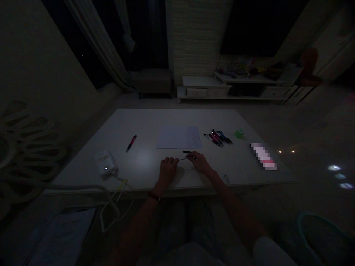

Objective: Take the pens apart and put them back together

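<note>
A thin, straight stick that looks like a pen refill [182, 159] spans the small gap between my two hands, just above the white table. My left hand [168, 168] is closed, with one end of the refill at its thumb and forefinger. Fingers of my right hand [200, 163] pinch the other end. A short dark piece like a pen barrel [187, 152] sticks out at the right fingertips; whether the hand holds it or it lies on the table, I cannot tell. Beyond the hands lies a sheet of paper [173, 137] with writing on its right part.
Several pens [217, 137] lie grouped right of the paper, near a green cube-like object [239, 133]. A lit phone [263, 156] rests at the table's right. Leftward are a red-and-black pen [131, 143] and a white device [105, 163] with cables. The room is dim.
</note>
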Demonstrator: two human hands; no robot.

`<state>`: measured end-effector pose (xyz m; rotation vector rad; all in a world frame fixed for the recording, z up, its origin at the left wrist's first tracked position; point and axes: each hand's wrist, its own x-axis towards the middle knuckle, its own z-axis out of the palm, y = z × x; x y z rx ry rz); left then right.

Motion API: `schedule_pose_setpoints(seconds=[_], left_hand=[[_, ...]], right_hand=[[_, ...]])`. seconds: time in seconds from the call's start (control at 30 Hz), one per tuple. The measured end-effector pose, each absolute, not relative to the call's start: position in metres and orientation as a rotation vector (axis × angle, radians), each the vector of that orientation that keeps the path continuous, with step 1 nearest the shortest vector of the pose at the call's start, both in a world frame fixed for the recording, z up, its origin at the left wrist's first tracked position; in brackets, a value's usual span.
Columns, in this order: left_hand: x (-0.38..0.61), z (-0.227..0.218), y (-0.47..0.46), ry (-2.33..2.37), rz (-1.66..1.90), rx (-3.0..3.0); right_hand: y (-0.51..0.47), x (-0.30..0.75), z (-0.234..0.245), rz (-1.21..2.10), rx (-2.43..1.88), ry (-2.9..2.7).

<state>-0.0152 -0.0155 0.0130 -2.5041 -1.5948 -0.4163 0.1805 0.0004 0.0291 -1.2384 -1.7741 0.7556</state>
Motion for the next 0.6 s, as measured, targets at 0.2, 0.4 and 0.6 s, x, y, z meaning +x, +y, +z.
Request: schedule_pose_setpoints(seconds=[0.2, 0.4, 0.6], left_hand=[[-0.0148, 0.0147, -0.0161, -1.598, -0.411, -2.515], [-0.0164, 0.0150, -0.0166, -1.581, -0.398, -2.526], [-0.0154, 0.0138, -0.0172, -1.605, -0.404, -2.524]], right_hand=[[-0.0030, 0.1838, 0.0284, 0.733, -1.250, -1.791], [-0.0017, 0.1833, 0.0279, 0.723, -1.234, -1.842], [-0.0015, 0.1856, 0.0262, 0.703, -1.223, -1.816]])
